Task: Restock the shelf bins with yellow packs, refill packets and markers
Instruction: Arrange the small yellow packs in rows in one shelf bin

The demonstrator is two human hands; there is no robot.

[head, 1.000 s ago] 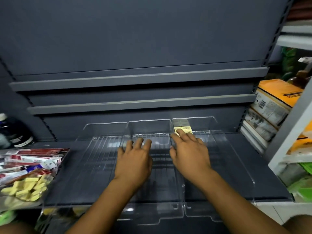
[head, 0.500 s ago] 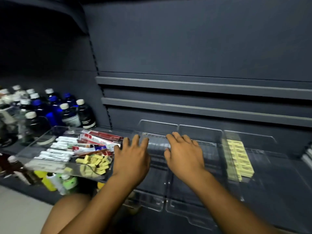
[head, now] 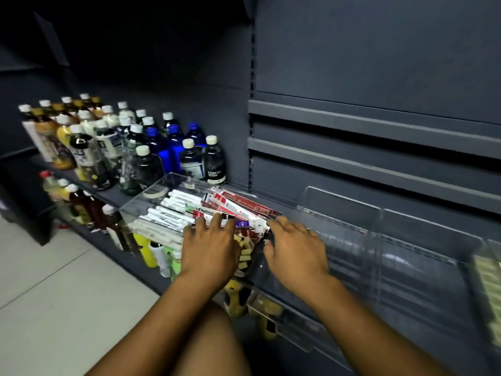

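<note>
Lower centre of frame: both hands over a clear supply tray [head: 151, 191] that sits on the dark grey shelf [head: 122, 195].

Left hand [head: 210, 248]: palm down, fingers straight and spread, holding nothing. Fingertips lie over the near ends of the refill packets; contact looks likely but I cannot tell for certain.

Right hand [head: 296, 251]: palm down, fingers spread and slightly bent, nothing pinched. It sits at the tray's right edge, just beside the left hand, with a narrow gap between them.

Tray contents:
- White markers [head: 173, 208], stacked side by side in the left half.
- Red-and-white refill packets [head: 240, 205], fanned across the right half and running toward the back.
- Small yellow packs [head: 245, 251], a loose heap at the near right corner, seen in the gap between the hands.

Right of the tray: a row of clear shelf bins [head: 352, 240] with upright dividers. More yellow packs [head: 488, 275] line the bin at the far right edge of the frame, blurred.

Upper left: bottles [head: 108, 142] with white caps stand in rows on the same shelf, and a few blue bottles [head: 173, 143] among them. Further bottles [head: 81, 207] stand on the shelf below. Pale floor tiles [head: 54, 294] fill the lower left. Grey back panel [head: 379, 63] fills the upper right.
</note>
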